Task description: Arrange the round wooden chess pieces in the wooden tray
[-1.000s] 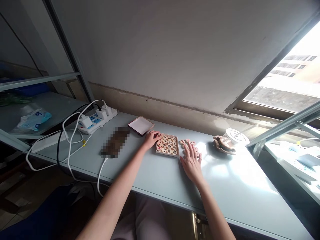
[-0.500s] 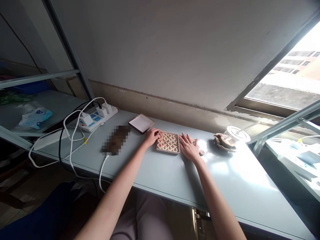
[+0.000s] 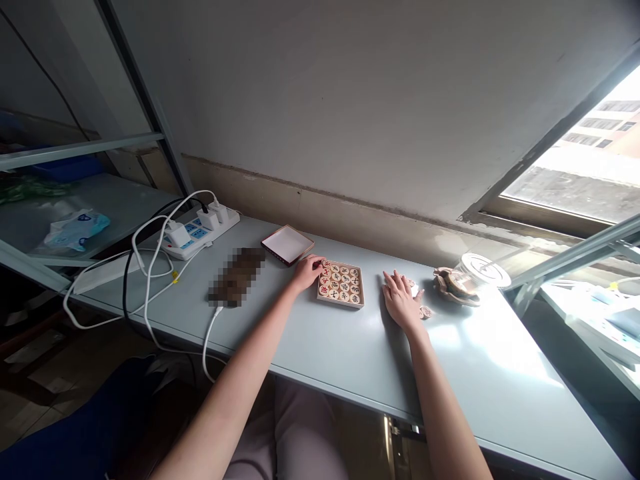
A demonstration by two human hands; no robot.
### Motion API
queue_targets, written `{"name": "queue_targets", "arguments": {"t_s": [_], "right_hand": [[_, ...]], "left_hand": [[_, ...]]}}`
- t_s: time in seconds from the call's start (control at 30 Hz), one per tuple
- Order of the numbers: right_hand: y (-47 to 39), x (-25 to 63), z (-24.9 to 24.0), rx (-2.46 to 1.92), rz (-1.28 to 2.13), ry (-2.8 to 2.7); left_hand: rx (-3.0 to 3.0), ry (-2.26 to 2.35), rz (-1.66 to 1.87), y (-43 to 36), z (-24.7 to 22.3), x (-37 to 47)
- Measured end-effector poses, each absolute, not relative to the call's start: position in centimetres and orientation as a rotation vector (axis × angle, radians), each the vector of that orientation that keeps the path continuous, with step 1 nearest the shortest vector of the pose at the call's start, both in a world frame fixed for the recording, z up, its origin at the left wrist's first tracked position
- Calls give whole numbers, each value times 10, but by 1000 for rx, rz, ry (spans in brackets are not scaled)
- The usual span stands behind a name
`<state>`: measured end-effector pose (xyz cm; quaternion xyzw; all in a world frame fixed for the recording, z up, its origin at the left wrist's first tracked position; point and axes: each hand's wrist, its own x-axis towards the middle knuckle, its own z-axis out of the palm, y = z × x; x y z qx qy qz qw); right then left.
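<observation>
An open box (image 3: 341, 303) on the grey table holds several round wooden pieces with red and black characters, laid in rows. At its upper left corner my left hand (image 3: 306, 272) is closed, fingertips together at the box edge; what they pinch, if anything, is too small to make out. To the right of the box, my right hand (image 3: 400, 301) lies palm down with its fingers apart, touching or covering loose round pieces. One loose piece (image 3: 425, 312) shows beside its wrist, and part of another shows near its fingers.
The box lid (image 3: 287, 244) lies behind, left of the box. Further left are a blurred-out dark object (image 3: 237, 277), a power strip (image 3: 200, 233) and white cables (image 3: 146, 293). A brown ornament (image 3: 453, 288) and a lidded plastic cup (image 3: 483, 268) stand at the right.
My right hand has moved right, away from the box, and the loose pieces by it now sit further right. My left hand stays at the box corner. The view has shifted slightly.
</observation>
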<state>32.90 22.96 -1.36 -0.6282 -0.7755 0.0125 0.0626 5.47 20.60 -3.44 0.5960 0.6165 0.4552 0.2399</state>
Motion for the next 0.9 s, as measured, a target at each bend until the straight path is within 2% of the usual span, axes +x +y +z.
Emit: {"name": "queue_targets", "arguments": {"t_s": [0.13,0.23,0.33,0.57,0.9], "right_hand": [[220,298,8,-1549,8,-2337],[210,263,27,-1092,240,-2588],[201,237,36,-905,342,-2709],[213,226,30,-1070,79,-2616],[233,226,24,-1139,110,-2554]], "left_hand": [[1636,1677,1198,204,-32,55],[1671,1683,1153,201,-30,56],[1673,1671,1143,200,-29,56],[1659,1632,1180,202,-28,56],[1653,1654,1172,200,-25,57]]}}
